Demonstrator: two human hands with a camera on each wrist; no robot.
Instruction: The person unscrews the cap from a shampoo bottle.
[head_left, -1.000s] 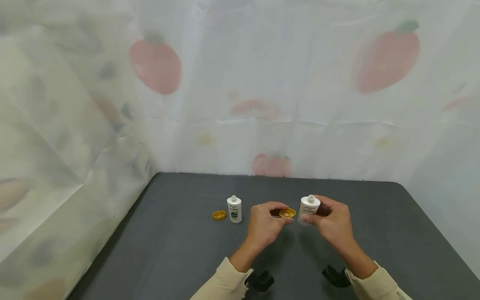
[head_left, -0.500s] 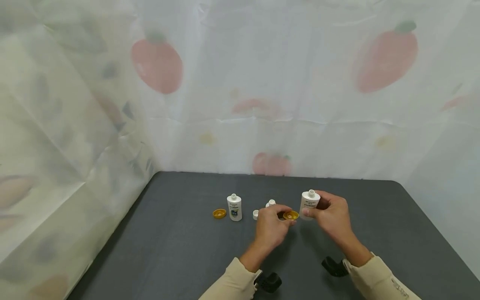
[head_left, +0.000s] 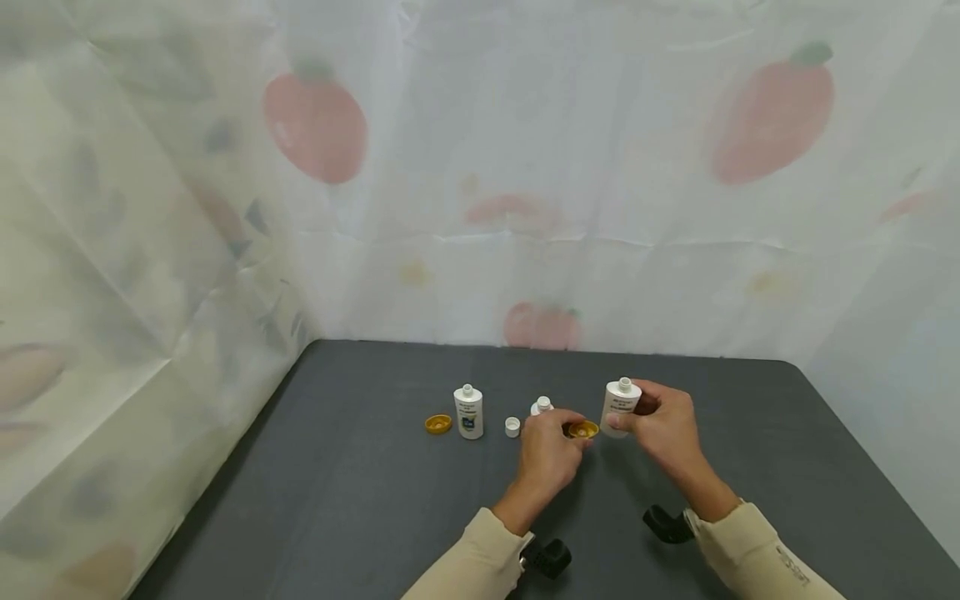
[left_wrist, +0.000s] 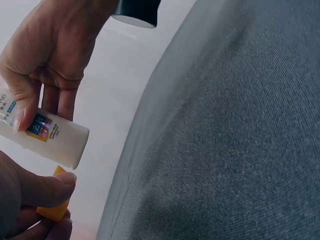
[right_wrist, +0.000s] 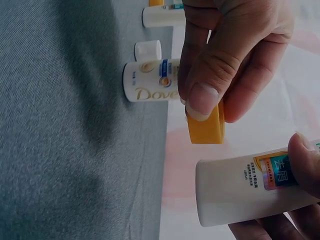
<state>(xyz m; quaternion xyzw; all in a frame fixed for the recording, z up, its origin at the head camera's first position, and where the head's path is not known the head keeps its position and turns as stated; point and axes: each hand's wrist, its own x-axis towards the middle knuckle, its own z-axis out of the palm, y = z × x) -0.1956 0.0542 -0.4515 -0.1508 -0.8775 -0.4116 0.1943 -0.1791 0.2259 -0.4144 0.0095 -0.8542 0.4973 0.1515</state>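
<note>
Yellow cap [head_left: 582,430] sits pinched between the thumb and fingertips of the left hand [head_left: 547,454], held above the dark grey table [head_left: 360,500] just beside the bottle in the other hand. Going from the left: a second yellow cap [head_left: 438,424] lies on the table next to an uncapped white bottle [head_left: 468,412], then a small white cap [head_left: 512,427] and the Dove bottle [right_wrist: 150,88] standing behind the left hand. On the right, the right hand [head_left: 663,429] curls its fingers round a white bottle [head_left: 619,407], neck up and open. I judge the pinch shallow: the cap could slip and roll off. A tilted or off-centre approach could seat it crooked, and the open bottle could spill if tipped.
</note>
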